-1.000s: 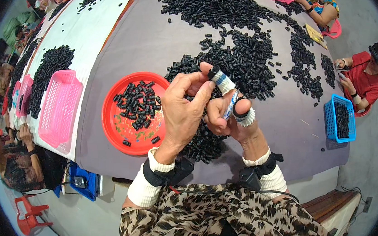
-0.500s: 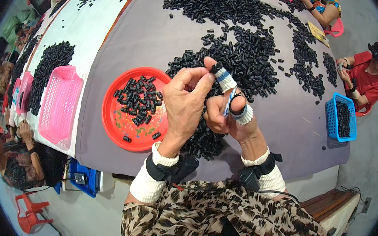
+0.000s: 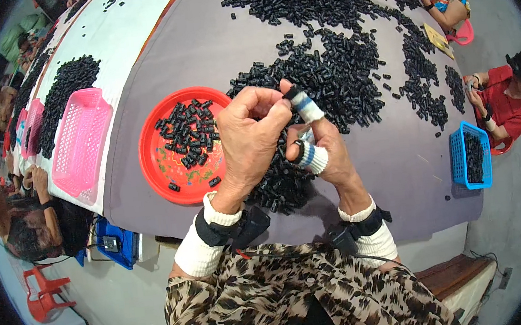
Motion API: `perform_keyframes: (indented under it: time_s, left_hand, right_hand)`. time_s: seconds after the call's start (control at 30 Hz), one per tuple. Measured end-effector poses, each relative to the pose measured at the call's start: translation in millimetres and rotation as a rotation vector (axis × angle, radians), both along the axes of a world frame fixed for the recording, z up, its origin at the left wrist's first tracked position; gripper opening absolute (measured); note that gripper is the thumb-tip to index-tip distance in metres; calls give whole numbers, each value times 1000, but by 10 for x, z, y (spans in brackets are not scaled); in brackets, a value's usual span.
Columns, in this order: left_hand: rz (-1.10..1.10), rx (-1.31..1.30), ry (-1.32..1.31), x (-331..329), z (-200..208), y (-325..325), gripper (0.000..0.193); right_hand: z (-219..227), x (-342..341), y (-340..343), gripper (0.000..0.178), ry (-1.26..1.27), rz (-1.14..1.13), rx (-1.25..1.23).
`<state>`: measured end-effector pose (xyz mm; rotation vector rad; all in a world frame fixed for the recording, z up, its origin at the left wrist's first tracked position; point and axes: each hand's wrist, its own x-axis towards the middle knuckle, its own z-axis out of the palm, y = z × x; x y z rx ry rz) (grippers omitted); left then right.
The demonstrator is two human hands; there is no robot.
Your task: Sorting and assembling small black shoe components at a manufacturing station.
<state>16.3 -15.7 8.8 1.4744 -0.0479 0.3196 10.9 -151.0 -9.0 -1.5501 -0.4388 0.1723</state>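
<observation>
My left hand [image 3: 252, 129] is closed in a pinch, its thumb and index finger meeting at the raised index fingertip of my right hand [image 3: 333, 149]. What lies in the pinch is too small and hidden to name. My right hand is curled, with knitted finger sleeves on two digits: one striped white, blue and black [image 3: 307, 106] on the index finger, a similar one [image 3: 314, 158] on the thumb. A heap of small black cylindrical plastic parts [image 3: 334, 80] lies under and beyond both hands. Left of them, a red round tray [image 3: 155, 184] bears several of the same parts.
A pink basket [image 3: 61, 175] stands on the white-covered table at left. A blue basket [image 3: 456, 156] with black parts sits at the grey table's right edge. A co-worker in red [image 3: 508, 98] works at right; another sits farther back. A red stool [image 3: 45, 286] stands lower left.
My right hand has turned so that its thumb now points left, and its wrist has shifted slightly right. My left hand stays in its pinch at the right index fingertip, slightly farther left.
</observation>
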Motion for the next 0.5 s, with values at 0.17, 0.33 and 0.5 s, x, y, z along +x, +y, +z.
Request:
perform_keyframes:
  time_s: [0.17,0.33,0.5]
  left_hand:
    - [-108,38,-9,49,69,12,11]
    - [-79,198,87,108,-154,230,18]
    - [-121,399,236,41,-604,443,15]
  right_hand:
    - [29,17,-91,81,103,-7,123]
    - [-17,91,-285,46,329,-73,543]
    - [-280,106,-578,24,464,-190,465]
